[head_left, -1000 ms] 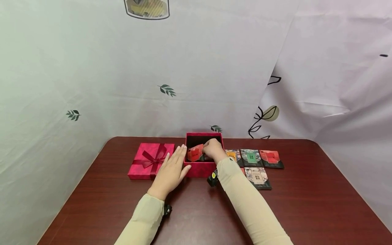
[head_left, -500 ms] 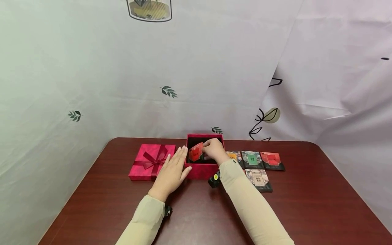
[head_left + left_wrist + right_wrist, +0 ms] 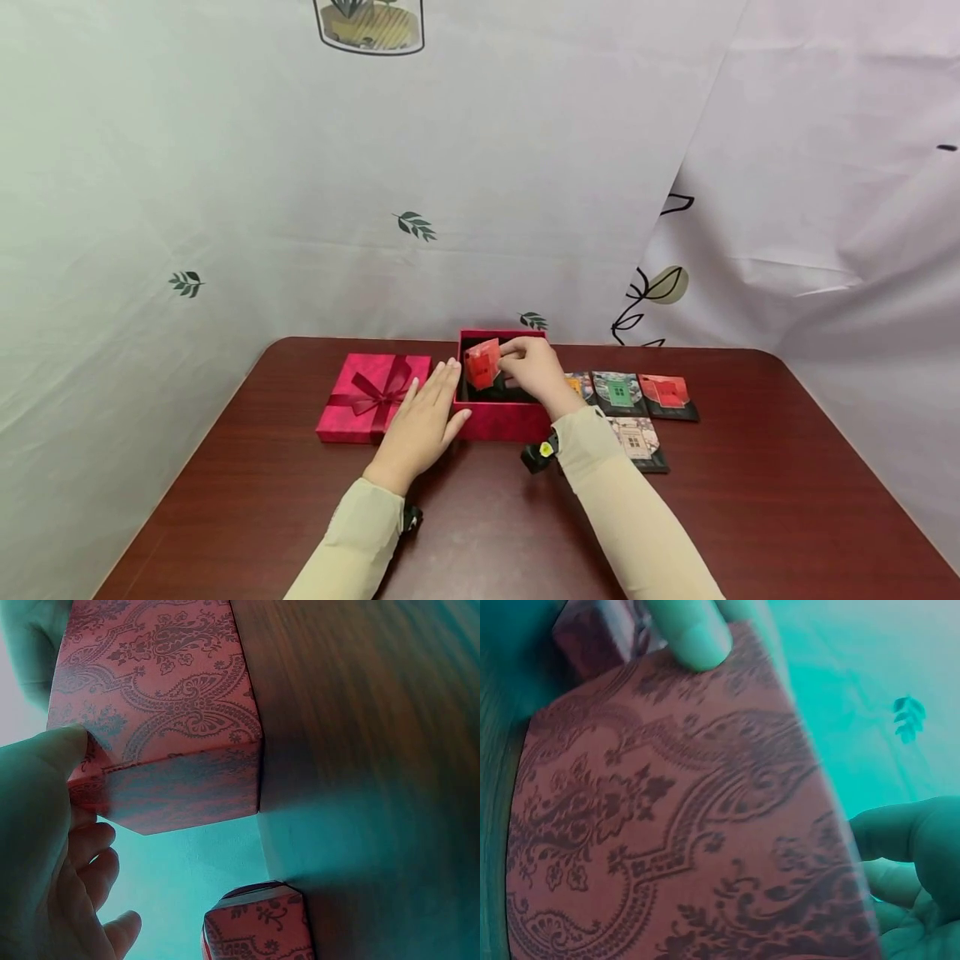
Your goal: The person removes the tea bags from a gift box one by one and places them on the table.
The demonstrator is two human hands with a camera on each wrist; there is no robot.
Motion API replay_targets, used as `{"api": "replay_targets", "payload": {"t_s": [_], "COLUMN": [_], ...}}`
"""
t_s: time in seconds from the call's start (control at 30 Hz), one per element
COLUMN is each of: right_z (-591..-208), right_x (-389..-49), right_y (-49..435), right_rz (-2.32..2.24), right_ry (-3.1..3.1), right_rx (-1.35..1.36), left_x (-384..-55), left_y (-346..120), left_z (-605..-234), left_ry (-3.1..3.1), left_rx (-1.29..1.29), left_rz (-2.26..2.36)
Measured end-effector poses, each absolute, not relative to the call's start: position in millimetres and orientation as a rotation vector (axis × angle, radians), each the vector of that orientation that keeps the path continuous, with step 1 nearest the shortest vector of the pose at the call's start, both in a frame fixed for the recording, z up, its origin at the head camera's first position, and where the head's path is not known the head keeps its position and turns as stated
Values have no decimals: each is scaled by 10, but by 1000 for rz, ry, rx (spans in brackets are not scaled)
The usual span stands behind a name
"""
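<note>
A patterned red gift box (image 3: 502, 422) stands uncovered at the back middle of the table, its inside dark. My left hand (image 3: 417, 429) lies against its left side with straight fingers; in the left wrist view the thumb touches a corner of the box (image 3: 165, 682). Over the opening, my right hand (image 3: 536, 371) pinches a red and black sachet (image 3: 482, 363) by its right edge. The sachet is tilted, its lower part inside the box. In the right wrist view the front wall (image 3: 652, 817) hides the sachet; my right fingers show beyond it.
The red lid (image 3: 360, 417) with a ribbon bow lies left of the box. On the right lie several flat sachets, among them a green one (image 3: 619, 393), a red one (image 3: 666, 393) and a pale one (image 3: 637, 439). A printed cloth (image 3: 525, 167) hangs behind the table (image 3: 480, 517).
My right hand has shifted slightly right and loosened from a tighter curl, and the sachet has risen and stands more upright. My left hand has stayed against the box.
</note>
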State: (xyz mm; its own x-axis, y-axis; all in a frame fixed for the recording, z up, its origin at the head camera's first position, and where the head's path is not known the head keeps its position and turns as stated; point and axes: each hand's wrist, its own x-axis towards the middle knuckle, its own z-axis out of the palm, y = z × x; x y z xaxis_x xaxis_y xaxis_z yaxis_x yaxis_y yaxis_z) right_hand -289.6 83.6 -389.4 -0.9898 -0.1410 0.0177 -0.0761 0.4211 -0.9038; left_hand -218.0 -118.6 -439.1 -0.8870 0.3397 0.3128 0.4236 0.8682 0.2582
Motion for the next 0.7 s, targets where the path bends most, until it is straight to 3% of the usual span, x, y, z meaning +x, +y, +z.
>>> {"api": "replay_targets", "payload": {"t_s": [0.7], "right_z": [-3556], "right_x": [-2454], "right_y": [1311], "right_rz": [-2000], "right_ry": [2377], "right_rx": [-321], "left_x": [-2176], "left_y": [-1193], "left_z": [-4400], "left_ry": [-2777], "left_rx": [-579], "left_rz": [-466]}}
